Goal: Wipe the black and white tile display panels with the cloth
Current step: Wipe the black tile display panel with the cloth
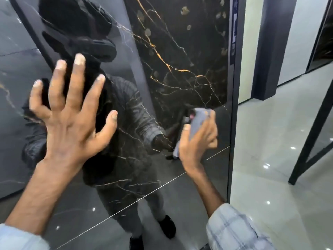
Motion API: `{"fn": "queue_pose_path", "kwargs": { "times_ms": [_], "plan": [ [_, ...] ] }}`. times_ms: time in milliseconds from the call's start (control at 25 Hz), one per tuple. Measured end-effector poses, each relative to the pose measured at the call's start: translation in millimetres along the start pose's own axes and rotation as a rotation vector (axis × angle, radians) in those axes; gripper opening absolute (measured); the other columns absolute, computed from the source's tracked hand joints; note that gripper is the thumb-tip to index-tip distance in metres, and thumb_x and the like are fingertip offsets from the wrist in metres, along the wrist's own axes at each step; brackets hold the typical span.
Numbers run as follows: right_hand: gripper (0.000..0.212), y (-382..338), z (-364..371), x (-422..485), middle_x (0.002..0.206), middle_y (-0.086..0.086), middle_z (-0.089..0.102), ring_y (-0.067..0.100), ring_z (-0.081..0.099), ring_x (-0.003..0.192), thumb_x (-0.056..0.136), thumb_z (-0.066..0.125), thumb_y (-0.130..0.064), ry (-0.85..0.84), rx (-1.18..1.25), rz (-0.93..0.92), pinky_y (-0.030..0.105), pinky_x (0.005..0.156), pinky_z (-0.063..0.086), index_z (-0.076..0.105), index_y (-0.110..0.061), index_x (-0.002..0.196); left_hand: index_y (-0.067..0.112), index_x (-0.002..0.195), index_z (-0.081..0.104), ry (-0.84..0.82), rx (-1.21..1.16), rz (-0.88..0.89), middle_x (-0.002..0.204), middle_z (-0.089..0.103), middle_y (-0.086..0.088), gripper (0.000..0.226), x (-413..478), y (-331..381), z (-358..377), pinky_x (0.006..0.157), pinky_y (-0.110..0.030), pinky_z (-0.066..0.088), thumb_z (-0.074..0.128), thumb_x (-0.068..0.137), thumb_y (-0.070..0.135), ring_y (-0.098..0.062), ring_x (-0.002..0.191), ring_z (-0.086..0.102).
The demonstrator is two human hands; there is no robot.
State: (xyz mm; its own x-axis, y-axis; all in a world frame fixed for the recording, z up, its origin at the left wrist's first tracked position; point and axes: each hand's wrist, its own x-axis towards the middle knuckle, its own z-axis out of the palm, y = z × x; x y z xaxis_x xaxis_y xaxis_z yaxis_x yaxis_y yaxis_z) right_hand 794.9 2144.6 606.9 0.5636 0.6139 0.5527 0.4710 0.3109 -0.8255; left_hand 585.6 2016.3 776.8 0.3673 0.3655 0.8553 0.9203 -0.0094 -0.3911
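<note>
From where I stand, the glossy black marble-look tile panel with gold and white veins (pixel 180 51) fills the view from 9 o'clock round to 1 o'clock. It is polished enough to mirror the person in front of it.

The left hand (pixel 72 120) sits at about 9 o'clock, fingers splayed wide, and looks to be laid flat against the tile as a brace. The right hand (pixel 198 139), at about 4 o'clock, has its fingers and thumb curled round a bunched grey-blue cloth (pixel 199 121). The cloth is against or just off the panel, close beside the dark upright frame edge (pixel 234 105).

The bare left palm worries me most. On a surface this shiny it will likely leave prints and smears right where wiping is due, so that patch needs a pass once the hand lifts. The cloth is wadded small, so each stroke covers little and could leave streaks or missed strips. So near the frame, a stroke toward 3 o'clock could run off the tile or catch the edge and tug the cloth loose. Leaning hard on a display panel might also shift it, though I cannot tell how it is mounted. The lower tile below the thin diagonal seam (pixel 144 195), toward 6 o'clock, could easily be skipped.
</note>
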Motion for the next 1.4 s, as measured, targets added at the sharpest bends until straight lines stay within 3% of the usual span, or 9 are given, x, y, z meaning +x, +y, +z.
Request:
{"fn": "queue_pose_path", "kwargs": {
  "times_ms": [200, 280, 400, 480, 640, 880, 960, 1160, 1400],
  "plan": [
    [0.072, -3, -2, 8, 0.163, 0.005, 0.034, 0.035, 0.040, 0.145, 0.088, 0.065, -0.046, -0.098, -0.061, -0.904, 0.055, 0.093, 0.040, 0.040, -0.020, 0.150, 0.009, 0.159, 0.038, 0.062, 0.174, -0.003, 0.171, 0.022, -0.013, 0.071, 4, 8, 13, 0.121, -0.053, 0.016, 0.050, 0.102, 0.048, -0.040, 0.158, 0.019],
    [0.072, 38, -1, 29, 0.166, 0.007, 0.032, 0.035, 0.036, 0.147, 0.091, 0.055, -0.051, -0.068, -0.015, -0.519, 0.051, 0.109, 0.031, 0.038, -0.019, 0.154, 0.008, 0.158, 0.040, 0.082, 0.186, 0.016, 0.171, 0.024, -0.014, 0.070, 5, 7, 15, 0.121, -0.053, 0.017, 0.052, 0.101, 0.047, -0.041, 0.157, 0.021],
    [0.093, 85, -3, 38, 0.169, 0.007, 0.027, 0.036, 0.026, 0.153, 0.087, 0.032, -0.070, 0.052, 0.195, 0.600, 0.061, 0.121, 0.019, 0.028, -0.016, 0.163, 0.007, 0.158, 0.041, 0.092, 0.169, 0.024, 0.170, 0.025, -0.015, 0.070, 5, 7, 15, 0.122, -0.054, 0.017, 0.052, 0.101, 0.047, -0.042, 0.157, 0.021],
    [0.092, 83, -5, 37, 0.169, 0.005, 0.028, 0.037, 0.026, 0.152, 0.087, 0.026, -0.068, 0.066, 0.215, 0.818, 0.064, 0.119, 0.015, 0.025, -0.017, 0.163, 0.008, 0.158, 0.040, 0.093, 0.170, 0.017, 0.171, 0.024, -0.015, 0.071, 4, 8, 16, 0.122, -0.055, 0.017, 0.051, 0.101, 0.047, -0.041, 0.157, 0.020],
    [0.091, 0, -4, 54, 0.172, 0.003, 0.024, 0.033, 0.026, 0.152, 0.089, 0.023, -0.068, 0.067, 0.103, 0.408, 0.056, 0.116, 0.018, 0.030, -0.014, 0.162, 0.008, 0.157, 0.042, 0.105, 0.181, 0.011, 0.170, 0.025, -0.014, 0.070, 6, 8, 17, 0.121, -0.054, 0.017, 0.051, 0.100, 0.048, -0.041, 0.157, 0.021],
    [0.065, -70, -8, 63, 0.163, 0.007, 0.042, 0.034, 0.040, 0.146, 0.095, 0.058, -0.047, -0.039, -0.074, -0.956, 0.055, 0.095, 0.037, 0.043, -0.019, 0.151, 0.008, 0.156, 0.043, 0.109, 0.126, 0.019, 0.171, 0.025, -0.013, 0.069, 5, 5, 16, 0.122, -0.055, 0.017, 0.051, 0.101, 0.048, -0.039, 0.158, 0.020],
    [0.064, -33, -9, 92, 0.163, 0.006, 0.040, 0.036, 0.040, 0.145, 0.095, 0.058, -0.045, -0.054, -0.011, -0.880, 0.058, 0.108, 0.038, 0.043, -0.019, 0.152, 0.008, 0.155, 0.045, 0.098, 0.105, 0.018, 0.170, 0.026, -0.013, 0.068, 5, 5, 15, 0.121, -0.055, 0.017, 0.050, 0.101, 0.048, -0.039, 0.158, 0.020],
    [0.081, 9, -14, 118, 0.172, 0.002, 0.022, 0.034, 0.027, 0.151, 0.096, 0.030, -0.062, 0.064, 0.135, 0.512, 0.054, 0.116, 0.016, 0.025, -0.018, 0.164, 0.009, 0.150, 0.053, 0.058, 0.039, 0.025, 0.169, 0.031, -0.010, 0.064, 9, 4, 6, 0.117, -0.056, 0.022, 0.051, 0.099, 0.048, -0.035, 0.158, 0.023],
    [0.074, -119, -8, 66, 0.171, 0.005, 0.025, 0.034, 0.032, 0.149, 0.096, 0.045, -0.052, 0.026, -0.014, -0.437, 0.049, 0.099, 0.027, 0.032, -0.015, 0.159, 0.016, 0.141, 0.063, 0.161, -0.014, -0.026, 0.165, 0.038, -0.007, 0.051, 43, -30, -19, 0.111, -0.052, 0.022, 0.051, 0.101, 0.046, -0.029, 0.145, 0.038]
  ]
}}
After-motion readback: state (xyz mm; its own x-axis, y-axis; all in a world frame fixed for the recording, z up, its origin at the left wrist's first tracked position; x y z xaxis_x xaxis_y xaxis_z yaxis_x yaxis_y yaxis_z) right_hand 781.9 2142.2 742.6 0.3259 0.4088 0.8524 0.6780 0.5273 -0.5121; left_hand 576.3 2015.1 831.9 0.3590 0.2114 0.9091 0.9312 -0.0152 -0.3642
